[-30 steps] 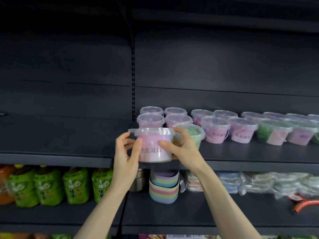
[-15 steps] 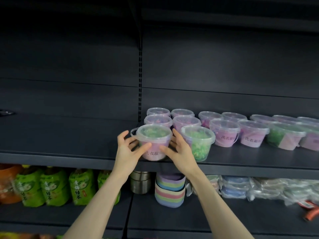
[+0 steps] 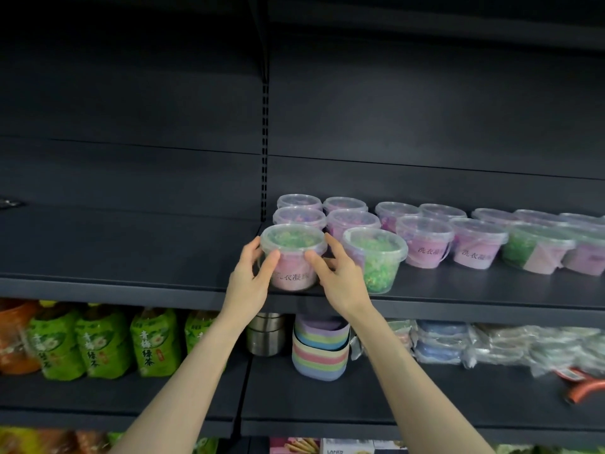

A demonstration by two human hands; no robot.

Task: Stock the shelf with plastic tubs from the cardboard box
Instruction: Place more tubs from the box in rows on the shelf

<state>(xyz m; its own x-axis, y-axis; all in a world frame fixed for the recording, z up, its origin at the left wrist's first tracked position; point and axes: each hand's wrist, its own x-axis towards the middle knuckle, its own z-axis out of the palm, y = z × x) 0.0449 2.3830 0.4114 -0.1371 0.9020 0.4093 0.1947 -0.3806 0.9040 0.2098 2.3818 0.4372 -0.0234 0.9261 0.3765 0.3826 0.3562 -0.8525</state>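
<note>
**Operator:** Head view. Report the status of each hand.

**Inspector:** The left hand and the right hand are both clamped on one clear lidded plastic tub, which holds green beads above a pink printed label. Each thumb lies on the front wall. The fingers wrap round the tub's left and right sides.

**Operator:** Where is the tub?

**Inspector:** It stands upright at the front edge of the dark grey metal shelf. This is the left end of the stocked bay, just right of the slotted upright post.

**Operator:** What are the adjacent items?

**Inspector:**
- Just beside it on the right is a second clear tub of green beads. The right hand's fingers lie between the two tubs.
- Directly behind are close-packed clear tubs with pink and purple contents, two deep.
- Further right, pink-labelled tubs run in rows to the frame edge.

**Operator:** Any obstructions?

**Inspector:** The hands cover both side walls of the held tub and part of its label. Both forearms cross the lower shelf and hide some of its stock.

**Operator:** What stock is on the lower shelf?

**Inspector:** From left to right:
- green drink pouches
- stacked steel tins, partly behind the left wrist
- a stack of pastel striped bowls
- clear-wrapped packs
- an orange-red handle at the right edge, whose type cannot be determined
</note>
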